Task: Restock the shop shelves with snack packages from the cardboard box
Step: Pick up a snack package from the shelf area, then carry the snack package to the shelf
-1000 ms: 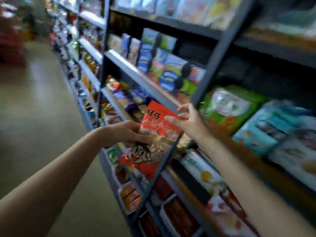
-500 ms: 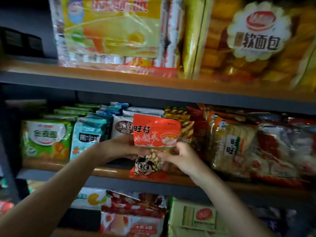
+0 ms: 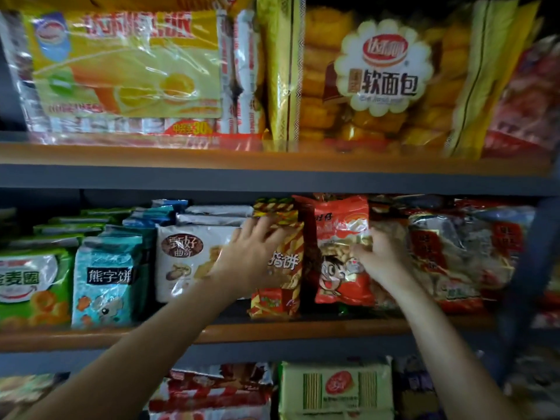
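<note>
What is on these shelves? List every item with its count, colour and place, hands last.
red snack bag: one, red-orange with cartoon face, middle shelf, right of centre
striped packet: one in front, red and yellow, left of the red bag
white cookie bag: front one, white, middle shelf centre
blue bag: front one, light blue, middle left
green bag: front one, far left
bread bag: one, yellow, top shelf right
left hand: fingers spread on the striped packet
right hand: fingers curled on the red bag
</note>
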The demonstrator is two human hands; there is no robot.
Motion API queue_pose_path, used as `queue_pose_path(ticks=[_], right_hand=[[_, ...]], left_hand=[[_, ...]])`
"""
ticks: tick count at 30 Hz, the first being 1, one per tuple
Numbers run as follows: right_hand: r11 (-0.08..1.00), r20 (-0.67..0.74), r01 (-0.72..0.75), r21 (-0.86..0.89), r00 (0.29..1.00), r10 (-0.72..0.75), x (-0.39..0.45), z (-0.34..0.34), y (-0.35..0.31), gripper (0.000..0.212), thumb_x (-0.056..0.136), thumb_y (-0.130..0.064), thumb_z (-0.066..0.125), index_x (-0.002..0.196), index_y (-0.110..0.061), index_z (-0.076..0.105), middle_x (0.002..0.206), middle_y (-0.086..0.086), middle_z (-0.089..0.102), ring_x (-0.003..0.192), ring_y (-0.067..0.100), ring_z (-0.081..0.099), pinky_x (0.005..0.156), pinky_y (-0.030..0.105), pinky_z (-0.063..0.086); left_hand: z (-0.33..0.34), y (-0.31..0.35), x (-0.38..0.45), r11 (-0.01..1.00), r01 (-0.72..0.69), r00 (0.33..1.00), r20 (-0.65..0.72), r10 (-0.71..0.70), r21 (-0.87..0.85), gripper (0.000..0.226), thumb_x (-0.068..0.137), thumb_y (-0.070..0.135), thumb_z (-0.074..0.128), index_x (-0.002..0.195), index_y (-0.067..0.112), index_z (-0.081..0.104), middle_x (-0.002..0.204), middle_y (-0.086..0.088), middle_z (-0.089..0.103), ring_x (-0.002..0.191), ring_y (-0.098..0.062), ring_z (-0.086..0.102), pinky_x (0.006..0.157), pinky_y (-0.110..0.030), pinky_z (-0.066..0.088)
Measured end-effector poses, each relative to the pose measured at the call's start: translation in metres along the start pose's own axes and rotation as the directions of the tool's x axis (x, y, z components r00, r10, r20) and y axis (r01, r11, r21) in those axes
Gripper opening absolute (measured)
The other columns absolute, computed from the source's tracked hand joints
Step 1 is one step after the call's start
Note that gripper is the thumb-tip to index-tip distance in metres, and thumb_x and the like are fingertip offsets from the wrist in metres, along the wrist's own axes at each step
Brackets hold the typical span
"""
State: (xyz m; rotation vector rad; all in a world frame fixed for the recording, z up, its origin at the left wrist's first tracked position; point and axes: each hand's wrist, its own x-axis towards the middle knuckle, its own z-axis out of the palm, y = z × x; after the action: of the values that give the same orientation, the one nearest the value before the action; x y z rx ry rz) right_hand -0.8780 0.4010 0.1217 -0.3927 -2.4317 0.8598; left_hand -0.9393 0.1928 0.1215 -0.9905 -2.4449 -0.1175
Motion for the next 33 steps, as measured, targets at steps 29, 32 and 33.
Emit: queue_pose_path(ticks=[29, 32, 33], right_hand=[[0.794, -0.366, 0.505, -0.339, 0.707, -0.606, -0.013, 0.072, -0.006, 0.029, 0.079, -0.009, 0.058, 0.108, -0.007, 0.061, 0.113, 0.013, 0.056, 0.101, 0.027, 0.055, 0.086, 0.04, 0.047], [0.649, -0.357, 0.74, -0.178, 0.566, -0.743, -0.034, 0.091, -0.05, 0.029, 0.081, -0.007, 0.042, 0.104, -0.002, 0.06, 0.108, 0.017, 0.055, 0.099, 0.028, 0.053, 0.085, 0.036, 0.044], [0.602, -0.315, 0.786, -0.138, 0.541, -0.78, -0.042, 0.105, -0.066, 0.029, 0.081, -0.007, 0.041, 0.102, -0.002, 0.06, 0.106, 0.017, 0.056, 0.098, 0.029, 0.054, 0.084, 0.038, 0.045]], left_hand=[[0.064, -0.011, -0.033, 0.981, 0.001, 0.938, -0.34, 0.067, 0.193, 0.067, 0.065, 0.036, 0.07, 0.125, 0.016, 0.044, 0.13, -0.015, 0.043, 0.115, -0.035, 0.041, 0.09, -0.052, 0.046], [0.07, -0.036, -0.079, 0.973, 0.175, 0.907, -0.409, -0.099, 0.152, 0.043, 0.073, 0.025, 0.045, 0.113, 0.009, 0.043, 0.111, -0.02, 0.054, 0.097, -0.033, 0.043, 0.08, -0.044, 0.043], [0.069, -0.046, -0.096, 0.957, 0.243, 0.907, -0.388, -0.165, 0.159, 0.042, 0.072, 0.023, 0.044, 0.111, 0.008, 0.044, 0.108, -0.02, 0.056, 0.094, -0.032, 0.043, 0.079, -0.044, 0.041]])
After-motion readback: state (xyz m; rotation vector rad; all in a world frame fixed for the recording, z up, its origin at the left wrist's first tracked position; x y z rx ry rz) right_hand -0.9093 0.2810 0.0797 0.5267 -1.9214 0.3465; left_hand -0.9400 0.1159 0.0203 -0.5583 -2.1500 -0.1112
